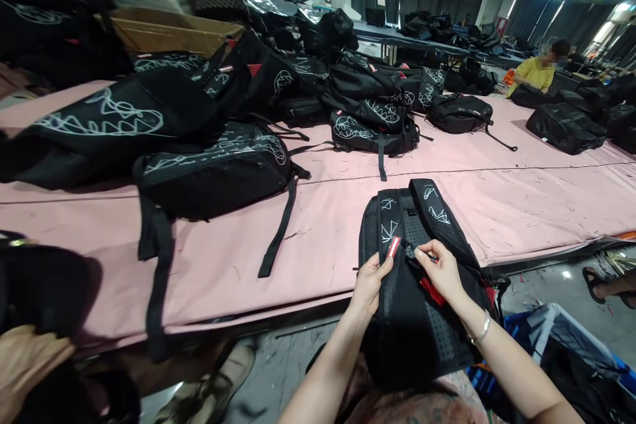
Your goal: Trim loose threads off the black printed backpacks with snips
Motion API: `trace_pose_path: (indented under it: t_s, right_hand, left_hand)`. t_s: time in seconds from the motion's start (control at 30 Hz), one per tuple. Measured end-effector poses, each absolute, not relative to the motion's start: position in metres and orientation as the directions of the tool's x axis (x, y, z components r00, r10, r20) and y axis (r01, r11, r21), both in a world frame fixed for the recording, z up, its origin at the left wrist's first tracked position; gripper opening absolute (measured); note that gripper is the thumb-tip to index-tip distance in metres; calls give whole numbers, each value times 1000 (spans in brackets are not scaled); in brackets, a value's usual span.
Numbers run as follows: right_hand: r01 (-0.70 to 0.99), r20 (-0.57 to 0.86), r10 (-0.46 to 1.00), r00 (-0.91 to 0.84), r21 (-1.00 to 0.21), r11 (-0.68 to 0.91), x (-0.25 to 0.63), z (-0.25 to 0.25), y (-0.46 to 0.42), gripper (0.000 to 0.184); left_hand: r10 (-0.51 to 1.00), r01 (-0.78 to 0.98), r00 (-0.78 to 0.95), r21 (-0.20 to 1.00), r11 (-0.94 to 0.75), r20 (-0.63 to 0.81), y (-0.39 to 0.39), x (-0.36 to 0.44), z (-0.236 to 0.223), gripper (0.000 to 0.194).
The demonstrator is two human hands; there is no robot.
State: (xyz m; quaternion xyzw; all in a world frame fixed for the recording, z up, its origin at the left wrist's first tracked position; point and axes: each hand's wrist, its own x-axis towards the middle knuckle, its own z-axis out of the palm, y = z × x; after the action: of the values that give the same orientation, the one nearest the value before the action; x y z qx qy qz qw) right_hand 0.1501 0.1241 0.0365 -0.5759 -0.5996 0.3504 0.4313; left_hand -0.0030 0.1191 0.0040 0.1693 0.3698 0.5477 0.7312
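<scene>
A black backpack (402,338) with white scribble print rests on my lap and leans on the table edge, its strap side facing me. My left hand (370,285) is closed around one shoulder strap (387,212), thumb beside a red and white label (393,246). Fingers pinched, my right hand (441,271) grips a small dark pointed tool (408,247), whose exact kind I cannot make out. Its tip is close to the label. Below that hand a red piece (431,291) shows on the back panel.
Several printed black backpacks (213,175) lie on the pink-covered table (318,232). A cardboard box (169,33) stands behind. Another person's hand (30,364) holds a black bag at left. A person in yellow (534,73) sits far right. A blue-and-white open bag (556,331) stands right.
</scene>
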Motion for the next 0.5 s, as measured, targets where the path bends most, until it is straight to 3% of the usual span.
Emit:
trace_pose_path:
  t_s: [0.37, 0.5]
  right_hand:
    - [451, 87, 994, 63, -891, 49, 146, 47, 119, 23]
    - [375, 101, 993, 61, -925, 71, 143, 42, 119, 24]
  left_hand:
    - [946, -652, 57, 706, 278, -319, 120, 1, -3, 39]
    - [944, -664, 73, 690, 286, -321, 120, 2, -2, 39]
